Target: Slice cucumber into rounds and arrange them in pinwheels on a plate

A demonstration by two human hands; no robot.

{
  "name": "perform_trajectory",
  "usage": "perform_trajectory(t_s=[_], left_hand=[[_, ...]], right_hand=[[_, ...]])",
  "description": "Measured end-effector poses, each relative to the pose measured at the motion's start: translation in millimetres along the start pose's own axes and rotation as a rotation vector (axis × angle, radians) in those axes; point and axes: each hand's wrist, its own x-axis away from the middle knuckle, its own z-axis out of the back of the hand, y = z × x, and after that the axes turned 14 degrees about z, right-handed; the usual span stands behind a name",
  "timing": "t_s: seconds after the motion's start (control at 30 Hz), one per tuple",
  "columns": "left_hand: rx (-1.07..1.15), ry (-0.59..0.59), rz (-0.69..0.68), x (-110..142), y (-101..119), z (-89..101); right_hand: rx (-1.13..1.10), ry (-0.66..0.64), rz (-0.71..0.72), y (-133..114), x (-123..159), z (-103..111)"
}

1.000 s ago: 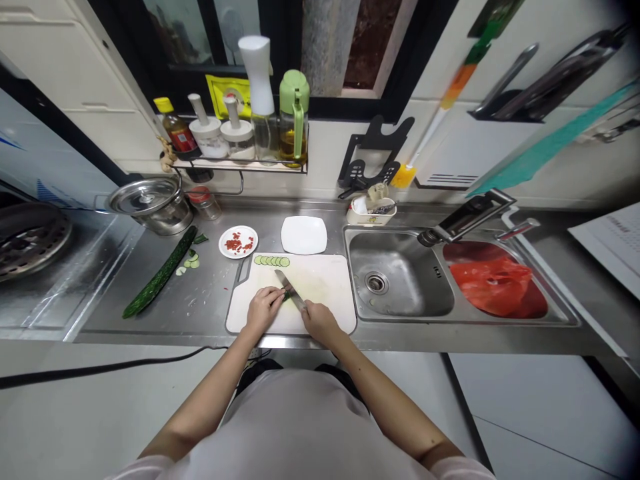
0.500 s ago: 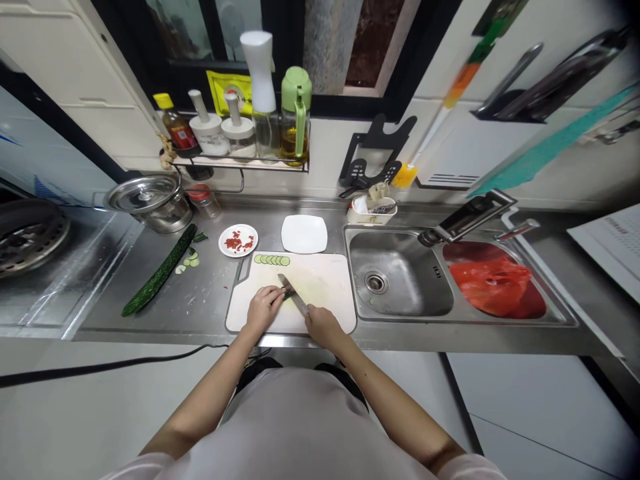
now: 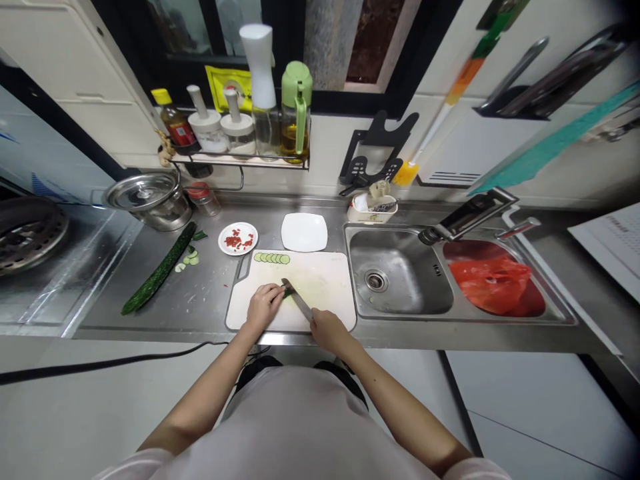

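Observation:
My left hand (image 3: 264,308) is closed on a small dark green piece of cucumber (image 3: 289,292), pressing it to the white cutting board (image 3: 333,280). Most of that piece is hidden by the fingers and the blade. My right hand (image 3: 330,330) grips a kitchen knife (image 3: 302,305) by its handle. The blade slants up and left, its tip beside my left fingertips and against the cucumber piece. A row of overlapping cucumber slices (image 3: 271,258) lies near the board's upper left edge.
Behind the board stand a plate with red chopped bits (image 3: 238,239) and a square white plate (image 3: 304,231). Left lie a whole cucumber (image 3: 160,273) and scraps (image 3: 187,259), near a lidded steel pot (image 3: 160,207). Right is the sink (image 3: 400,267) with a faucet (image 3: 465,217).
My right hand has shifted slightly right, drawing the knife back, and the blade tip sits a little lower and farther right. My left hand stays on the cucumber piece.

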Motion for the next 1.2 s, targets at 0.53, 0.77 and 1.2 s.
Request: perform_trajectory(t_s=[0.53,0.77,1.2], left_hand=[[0.005,-0.002,0.009,0,-2,-1.3],[-0.003,-0.001,-0.002,-1,-1,-0.9],[-0.006,-0.004,-0.004,-1,-1,-0.6]], right_hand=[[0.024,0.069,0.045,-4,-35,-2],[0.014,0.088,0.062,-10,-53,-1],[-0.025,0.092,0.082,-20,-73,10]])
